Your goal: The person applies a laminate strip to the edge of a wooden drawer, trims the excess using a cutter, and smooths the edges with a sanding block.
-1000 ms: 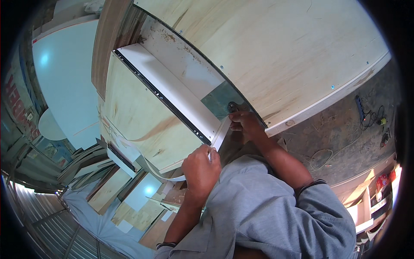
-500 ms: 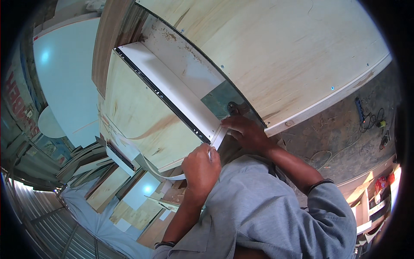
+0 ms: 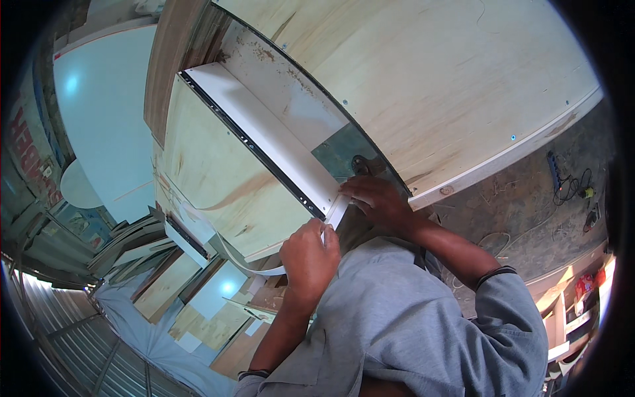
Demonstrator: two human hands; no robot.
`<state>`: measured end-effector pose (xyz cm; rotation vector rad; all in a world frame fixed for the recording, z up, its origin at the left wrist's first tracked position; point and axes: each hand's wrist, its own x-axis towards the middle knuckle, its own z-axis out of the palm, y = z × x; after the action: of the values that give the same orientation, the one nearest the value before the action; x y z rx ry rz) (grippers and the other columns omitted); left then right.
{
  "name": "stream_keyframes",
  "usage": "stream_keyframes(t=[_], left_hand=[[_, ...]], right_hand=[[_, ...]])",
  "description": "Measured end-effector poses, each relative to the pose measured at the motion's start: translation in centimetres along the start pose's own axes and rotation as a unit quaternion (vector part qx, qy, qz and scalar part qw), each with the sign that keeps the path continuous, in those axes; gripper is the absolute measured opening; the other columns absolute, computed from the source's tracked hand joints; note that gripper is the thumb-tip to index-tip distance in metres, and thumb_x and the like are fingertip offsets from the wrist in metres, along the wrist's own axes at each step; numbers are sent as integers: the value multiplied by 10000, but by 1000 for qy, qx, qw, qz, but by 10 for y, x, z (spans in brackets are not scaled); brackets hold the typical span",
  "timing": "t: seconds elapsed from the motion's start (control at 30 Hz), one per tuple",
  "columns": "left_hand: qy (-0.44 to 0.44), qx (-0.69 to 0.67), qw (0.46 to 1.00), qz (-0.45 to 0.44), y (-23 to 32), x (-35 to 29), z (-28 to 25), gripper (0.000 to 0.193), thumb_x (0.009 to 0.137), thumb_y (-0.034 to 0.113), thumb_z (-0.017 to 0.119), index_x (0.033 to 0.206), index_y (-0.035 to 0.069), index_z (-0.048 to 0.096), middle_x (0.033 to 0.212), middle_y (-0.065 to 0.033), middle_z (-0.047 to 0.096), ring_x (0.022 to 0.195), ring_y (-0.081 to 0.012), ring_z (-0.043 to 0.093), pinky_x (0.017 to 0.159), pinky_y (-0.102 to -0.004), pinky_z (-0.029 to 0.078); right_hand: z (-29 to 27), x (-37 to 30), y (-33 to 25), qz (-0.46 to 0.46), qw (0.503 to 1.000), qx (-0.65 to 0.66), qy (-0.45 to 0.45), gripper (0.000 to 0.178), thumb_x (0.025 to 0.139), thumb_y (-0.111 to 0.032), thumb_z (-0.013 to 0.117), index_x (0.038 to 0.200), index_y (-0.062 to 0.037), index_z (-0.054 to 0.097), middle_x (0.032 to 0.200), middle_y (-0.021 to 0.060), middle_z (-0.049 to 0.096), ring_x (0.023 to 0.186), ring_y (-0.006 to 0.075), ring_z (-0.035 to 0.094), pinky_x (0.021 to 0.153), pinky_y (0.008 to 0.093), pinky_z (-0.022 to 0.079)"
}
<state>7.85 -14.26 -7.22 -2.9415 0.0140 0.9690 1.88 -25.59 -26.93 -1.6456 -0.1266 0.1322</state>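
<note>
A white panel (image 3: pixel 264 126) with a black drawer runner (image 3: pixel 246 141) along its side stands between plywood surfaces. At its near end, my left hand (image 3: pixel 309 261) is closed on a thin white edging strip (image 3: pixel 267 271), whose loose length curls away to the left. My right hand (image 3: pixel 378 202) has its fingers bent over the near corner of the panel, pinching the strip there. A short white piece of the strip runs between the two hands. My right fingertips are partly hidden, so their exact hold is hard to see.
A large plywood board (image 3: pixel 456 79) lies at the upper right. Plywood (image 3: pixel 218 172) adjoins the runner on the left. A blue power strip (image 3: pixel 553 169) with black cables lies on the floor at right. Offcuts and boards (image 3: pixel 165 278) are piled at lower left.
Both hands keep nearly the same place and hold. The whole view has shifted very slightly; nothing is let go or taken up.
</note>
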Motion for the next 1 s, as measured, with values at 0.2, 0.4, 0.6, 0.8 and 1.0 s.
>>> stream_keyframes(t=[0.2, 0.4, 0.6, 0.8, 1.0], left_hand=[[-4, 2, 1000, -15, 5, 1, -3, 166, 879, 194, 696, 909, 36, 736, 832, -183, 743, 740, -365, 730, 688, -433, 555], [8, -2, 1000, 3, 5, 0, -2, 160, 880, 181, 694, 950, 41, 729, 844, -179, 741, 767, -369, 730, 704, -453, 552], [8, 16, 999, 28, 7, -1, -3, 151, 875, 171, 691, 963, 55, 731, 873, -163, 739, 790, -371, 723, 715, -463, 550], [5, 30, 999, 29, 7, -2, -2, 152, 876, 167, 684, 987, 71, 727, 872, -158, 732, 758, -376, 705, 694, -463, 541], [17, 37, 997, 64, 10, -2, -1, 97, 878, 170, 651, 900, 77, 636, 809, -150, 671, 721, -402, 671, 637, -521, 508]], right_hand=[[2, -4, -6, -29, 998, -46, 22, 320, 880, -29, 692, 1198, -63, 701, 1215, 112, 699, 1172, 284, 654, 1054, 426, 506], [12, -9, -25, -74, 997, 9, 17, 499, 775, -10, 719, 1265, -77, 660, 1262, 109, 658, 1162, 302, 644, 967, 427, 536], [22, -15, -19, -93, 995, -13, 16, 597, 704, -10, 718, 1293, -78, 641, 1289, 110, 642, 1178, 298, 642, 993, 412, 535], [14, -15, -21, -84, 996, 19, 26, 550, 809, -13, 705, 1347, -58, 598, 1311, 147, 626, 1228, 307, 614, 1016, 398, 523], [76, -53, 101, 335, 872, 326, 142, 385, 928, -167, 706, 1271, -10, 627, 1205, 103, 682, 1103, 254, 669, 968, 388, 537]])
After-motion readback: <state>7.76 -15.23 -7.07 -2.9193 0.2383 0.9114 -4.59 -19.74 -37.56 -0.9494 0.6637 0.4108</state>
